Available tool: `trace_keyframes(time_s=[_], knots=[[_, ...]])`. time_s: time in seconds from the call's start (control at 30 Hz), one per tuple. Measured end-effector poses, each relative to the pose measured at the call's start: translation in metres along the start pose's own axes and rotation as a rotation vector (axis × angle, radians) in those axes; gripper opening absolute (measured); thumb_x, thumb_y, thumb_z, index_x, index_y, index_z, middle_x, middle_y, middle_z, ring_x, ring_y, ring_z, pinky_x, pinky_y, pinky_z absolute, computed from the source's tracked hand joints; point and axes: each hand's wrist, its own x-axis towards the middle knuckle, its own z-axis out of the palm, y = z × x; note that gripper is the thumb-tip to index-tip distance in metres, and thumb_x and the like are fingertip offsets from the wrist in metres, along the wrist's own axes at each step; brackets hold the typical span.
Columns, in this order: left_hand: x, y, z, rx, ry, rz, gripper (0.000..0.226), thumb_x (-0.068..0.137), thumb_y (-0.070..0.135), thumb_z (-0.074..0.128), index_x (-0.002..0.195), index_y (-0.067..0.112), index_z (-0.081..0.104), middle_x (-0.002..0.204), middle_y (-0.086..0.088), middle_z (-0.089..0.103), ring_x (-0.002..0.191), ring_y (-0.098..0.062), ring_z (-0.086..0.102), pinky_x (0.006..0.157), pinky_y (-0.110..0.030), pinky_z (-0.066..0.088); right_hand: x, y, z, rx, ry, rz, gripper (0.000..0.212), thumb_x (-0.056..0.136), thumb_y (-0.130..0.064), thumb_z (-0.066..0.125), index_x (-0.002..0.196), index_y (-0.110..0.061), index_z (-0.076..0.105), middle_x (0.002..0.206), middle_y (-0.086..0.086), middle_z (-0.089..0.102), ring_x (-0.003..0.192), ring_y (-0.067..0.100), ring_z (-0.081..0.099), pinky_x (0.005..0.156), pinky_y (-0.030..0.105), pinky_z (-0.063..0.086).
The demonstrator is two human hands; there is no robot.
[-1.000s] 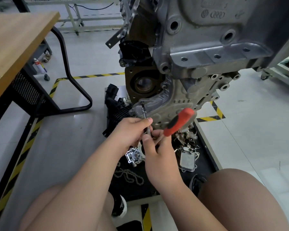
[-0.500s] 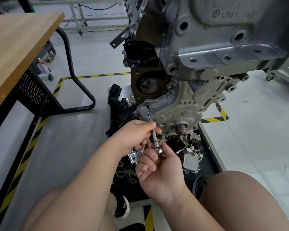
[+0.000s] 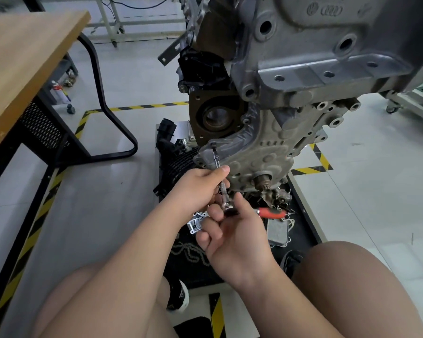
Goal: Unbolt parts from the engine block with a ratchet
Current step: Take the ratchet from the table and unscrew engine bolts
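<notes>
The ratchet [image 3: 270,212] has swung down, so the bolt [image 3: 213,144] seems to turn. Left hand [image 3: 200,189] pinches its shaft [image 3: 217,163]; right hand [image 3: 237,240] grips its head [image 3: 230,207]

Left hand [image 3: 200,189]: bare; thumbnail cut short. Right hand [image 3: 232,235]: bare.

Left forearm [image 3: 137,252] and right forearm [image 3: 286,301]: uncovered from each wrist down to the bottom edge of the view.

Legs: left thigh [image 3: 88,301], below the left hand, and right thigh [image 3: 352,289], below and to the right of the right hand, both uncovered as far as they show.

Footwear: a black shoe [image 3: 178,297] with pale marking along its edge, well below the left hand. A second dark shoe [image 3: 289,261], just right of the right hand's wrist, is too dim for detail.
</notes>
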Motion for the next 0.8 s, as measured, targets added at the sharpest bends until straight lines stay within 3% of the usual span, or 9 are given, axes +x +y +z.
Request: trace_keyframes(time_s=[0.1, 0.27, 0.37, 0.43, 0.5, 0.57, 0.63, 0.7, 0.8], knots=[[-0.001, 0.002, 0.001, -0.065, -0.079, -0.039, 0.042, 0.096, 0.044, 0.051, 0.065, 0.028, 0.074, 0.045, 0.009, 0.041, 0.041, -0.007, 0.048, 0.041, -0.017, 0.039, 0.0, -0.004, -0.001, 0.242, -0.054, 0.138, 0.043, 0.097, -0.047, 0.038, 0.079, -0.012, 0.057, 0.053, -0.003, 0.039, 0.036, 0.011, 0.031, 0.041, 0.022, 0.038], [-0.004, 0.006, 0.002, -0.035, -0.062, -0.053, 0.039, 0.097, 0.035, 0.052, 0.065, 0.02, 0.069, 0.042, 0.01, 0.041, 0.041, -0.008, 0.045, 0.036, -0.015, 0.028, 0.006, -0.002, -0.005, 0.189, 0.025, 0.108, 0.041, 0.098, -0.045, 0.037, 0.076, -0.014, 0.054, 0.048, -0.004, 0.038, 0.035, 0.011, 0.029, 0.039, 0.02, 0.035], [-0.002, 0.005, 0.003, -0.006, -0.024, -0.05, 0.04, 0.093, 0.036, 0.059, 0.057, 0.021, 0.069, 0.042, 0.008, 0.037, 0.042, -0.009, 0.035, 0.036, -0.017, 0.024, 0.009, 0.0, -0.01, -0.024, 0.123, -0.011, 0.038, 0.1, -0.04, 0.041, 0.076, -0.016, 0.056, 0.05, -0.003, 0.04, 0.037, 0.011, 0.029, 0.04, 0.02, 0.036], [-0.001, 0.004, 0.003, -0.006, -0.006, -0.046, 0.039, 0.091, 0.037, 0.063, 0.055, 0.023, 0.07, 0.044, 0.007, 0.034, 0.042, -0.01, 0.029, 0.037, -0.017, 0.023, 0.011, 0.004, -0.013, -0.321, 0.223, -0.182, 0.029, 0.102, -0.034, 0.043, 0.083, -0.017, 0.057, 0.053, -0.003, 0.045, 0.04, 0.012, 0.035, 0.043, 0.023, 0.039], [-0.001, 0.004, 0.003, 0.01, 0.017, -0.028, 0.038, 0.087, 0.041, 0.066, 0.053, 0.025, 0.069, 0.045, 0.007, 0.035, 0.042, -0.011, 0.028, 0.038, -0.017, 0.023, 0.011, 0.007, -0.014, -0.638, 0.317, -0.382, 0.017, 0.1, -0.028, 0.047, 0.089, -0.02, 0.056, 0.059, -0.005, 0.051, 0.047, 0.011, 0.044, 0.051, 0.03, 0.044], [-0.001, 0.003, 0.004, 0.035, 0.047, -0.011, 0.037, 0.083, 0.046, 0.068, 0.052, 0.025, 0.067, 0.047, 0.005, 0.037, 0.043, -0.012, 0.03, 0.039, -0.018, 0.024, 0.012, 0.01, -0.013, -0.74, 0.332, -0.455, 0.01, 0.099, -0.026, 0.049, 0.092, -0.022, 0.055, 0.062, -0.008, 0.053, 0.053, 0.01, 0.047, 0.059, 0.034, 0.045], [-0.001, 0.002, 0.004, 0.045, 0.072, -0.011, 0.038, 0.078, 0.05, 0.07, 0.052, 0.024, 0.064, 0.048, 0.004, 0.036, 0.045, -0.013, 0.031, 0.041, -0.02, 0.024, 0.01, 0.008, -0.011, -0.552, 0.267, -0.327, 0.017, 0.101, -0.027, 0.046, 0.088, -0.019, 0.054, 0.057, -0.007, 0.049, 0.046, 0.011, 0.041, 0.052, 0.03, 0.043], [-0.001, 0.001, 0.004, 0.058, 0.081, -0.017, 0.039, 0.077, 0.054, 0.067, 0.053, 0.024, 0.061, 0.045, 0.008, 0.037, 0.043, -0.011, 0.033, 0.042, -0.021, 0.026, 0.008, 0.002, -0.008, -0.196, 0.168, -0.108, 0.029, 0.101, -0.034, 0.043, 0.081, -0.017, 0.054, 0.055, -0.004, 0.043, 0.041, 0.012, 0.033, 0.046, 0.024, 0.039], [-0.001, 0.002, 0.005, 0.046, 0.013, -0.023, 0.038, 0.089, 0.048, 0.057, 0.059, 0.029, 0.07, 0.04, 0.013, 0.039, 0.041, -0.008, 0.043, 0.037, -0.018, 0.03, 0.006, -0.006, -0.007, 0.172, 0.071, 0.114, 0.044, 0.098, -0.048, 0.037, 0.076, -0.014, 0.054, 0.051, -0.004, 0.037, 0.037, 0.012, 0.03, 0.043, 0.019, 0.039]])
